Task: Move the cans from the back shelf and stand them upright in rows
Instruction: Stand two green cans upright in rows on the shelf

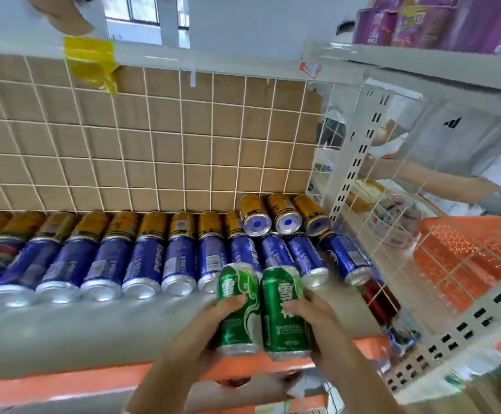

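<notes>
My left hand [210, 321] grips a green can [237, 297] and my right hand [315, 318] grips a second green can [282, 306]. The two cans are side by side above the front of the grey shelf [94, 330], in front of a row of blue Pepsi cans [144, 264]. Behind the blue row stands a row of gold cans [150, 224] against the wire-grid back wall [153, 144]. Three more gold cans [285, 215] are stacked on top at the right end, their bases facing me.
The shelf's front edge has an orange strip [64, 383]. A white slotted upright [351, 171] and wire side panel [437, 234] close off the right. Beyond it another person's arm [440, 180] reaches over an orange basket [464, 255]. Purple packs [440, 22] sit on the shelf above.
</notes>
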